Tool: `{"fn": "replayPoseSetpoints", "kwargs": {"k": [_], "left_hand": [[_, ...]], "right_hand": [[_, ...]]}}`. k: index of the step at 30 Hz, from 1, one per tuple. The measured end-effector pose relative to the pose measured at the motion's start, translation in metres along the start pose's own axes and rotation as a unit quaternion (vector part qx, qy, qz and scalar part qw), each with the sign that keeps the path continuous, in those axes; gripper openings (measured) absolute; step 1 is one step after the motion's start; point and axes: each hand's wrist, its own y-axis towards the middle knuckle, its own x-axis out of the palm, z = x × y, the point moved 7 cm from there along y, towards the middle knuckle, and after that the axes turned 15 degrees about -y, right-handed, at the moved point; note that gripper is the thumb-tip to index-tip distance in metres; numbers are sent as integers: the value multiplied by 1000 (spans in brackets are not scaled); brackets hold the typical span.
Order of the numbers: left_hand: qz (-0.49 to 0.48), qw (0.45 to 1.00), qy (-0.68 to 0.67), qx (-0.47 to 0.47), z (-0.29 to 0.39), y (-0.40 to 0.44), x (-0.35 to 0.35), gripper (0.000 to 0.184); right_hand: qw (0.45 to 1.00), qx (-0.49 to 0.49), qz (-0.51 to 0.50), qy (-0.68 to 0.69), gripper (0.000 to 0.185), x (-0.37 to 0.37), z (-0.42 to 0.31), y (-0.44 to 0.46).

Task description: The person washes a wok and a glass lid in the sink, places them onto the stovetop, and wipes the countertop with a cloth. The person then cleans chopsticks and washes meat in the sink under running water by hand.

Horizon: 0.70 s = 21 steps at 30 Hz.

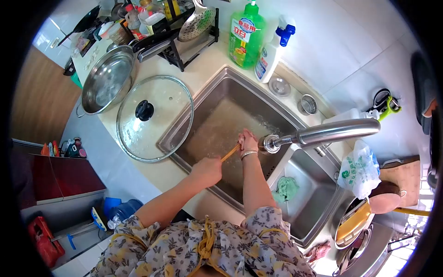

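Note:
My left hand (206,171) is closed in a fist round one end of a thin orange-brown stick (230,153), like a chopstick; whether there is more than one cannot be told. At the stick's other end my right hand (248,141), with a bracelet at the wrist, has its fingers wrapped round it. Both hands are over the large steel sink basin (217,99), which holds cloudy water. The faucet head (269,144) is just right of my right hand.
A glass lid (154,118) and a steel pot (108,79) lie left of the sink. Behind it stand a green soap bottle (247,37) and a spray bottle (272,55). The smaller basin (307,203) holds a green cloth (287,188). Pans (353,226) crowd the right side.

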Motion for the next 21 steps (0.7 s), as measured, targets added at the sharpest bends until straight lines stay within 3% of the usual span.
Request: {"fn": "replayPoseSetpoints", "kwargs": {"k": [1, 4, 6, 7, 8, 9, 10, 11, 12, 13, 16, 19, 21], "left_hand": [[0, 1000, 0, -5, -4, -6, -7, 20], [-29, 998, 48, -39, -14, -16, -23, 19], [14, 998, 51, -46, -13, -11, -33, 20], [12, 998, 49, -45, -13, -4, -29, 20], [19, 998, 25, -60, -17, 10, -24, 21], [25, 997, -1, -75, -22, 22, -18, 24], [23, 997, -7, -73, -28, 32, -9, 24], [41, 996, -17, -74, -35, 45, -2, 27], [61, 995, -29, -76, -35, 53, 0, 30], [60, 995, -36, -74, -31, 54, 4, 30], [-5, 996, -93, 1, -12, 59, 30, 35], [110, 963, -186, 164, 1, 61, 38, 31], [91, 971, -165, 145, 11, 45, 23, 26]], "right_hand": [[1000, 4, -2, 0, 15, -2, 3, -4], [980, 31, 96, -170, 19, -34, 20, -13], [876, 20, 135, -463, 17, -60, 44, 1], [785, 18, 113, -609, 17, -58, 51, 0], [751, 19, 47, -658, 17, -52, 62, -1], [791, 35, -45, -609, 16, -41, 71, -10], [929, 108, -118, -335, 16, -27, 76, -32], [967, 147, -178, -109, 15, -7, 64, -60], [959, 172, -219, 42, 15, 15, 45, -90], [958, 157, -220, 98, 15, 31, 27, -111], [988, 6, -104, 116, 15, 48, -1, -115], [997, -68, -34, 4, 15, 35, -14, -88], [992, -122, 9, -32, 14, 36, -36, -76]]}}
